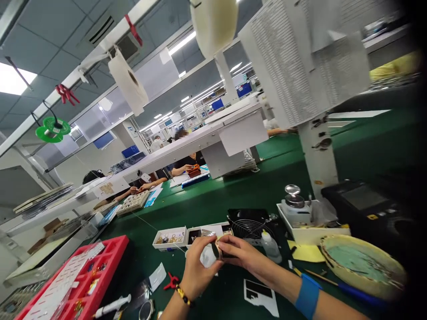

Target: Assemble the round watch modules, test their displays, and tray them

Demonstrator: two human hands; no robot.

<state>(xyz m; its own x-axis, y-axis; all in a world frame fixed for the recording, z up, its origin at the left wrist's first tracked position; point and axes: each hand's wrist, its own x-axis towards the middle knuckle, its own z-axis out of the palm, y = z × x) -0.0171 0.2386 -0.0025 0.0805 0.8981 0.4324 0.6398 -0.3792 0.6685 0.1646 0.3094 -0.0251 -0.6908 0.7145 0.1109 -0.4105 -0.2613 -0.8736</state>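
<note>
Above the near edge of the green bench, my left hand (pixel 199 269) curls its fingers and thumb around a small round object (pixel 208 255) with a whitish, shiny face and a dark side. Its exact kind is not clear. My right hand (pixel 238 252) meets it from the other side, fingertips pinched against its edge; part of the object is hidden behind the fingers. Just beyond the hands sits a white box (pixel 170 238) of small gold-coloured parts. On the bench below my right forearm lies a white card with black cut-outs (pixel 260 295).
A red compartment tray (pixel 113 251) lies left, near a syringe (pixel 113 306) and a red clamp (pixel 171 281). Right stand a black fan (pixel 250 224), a squeeze bottle (pixel 271 246), a pump dispenser (pixel 295 206) and a yellowish round dish (pixel 363 262). Other people work across the bench.
</note>
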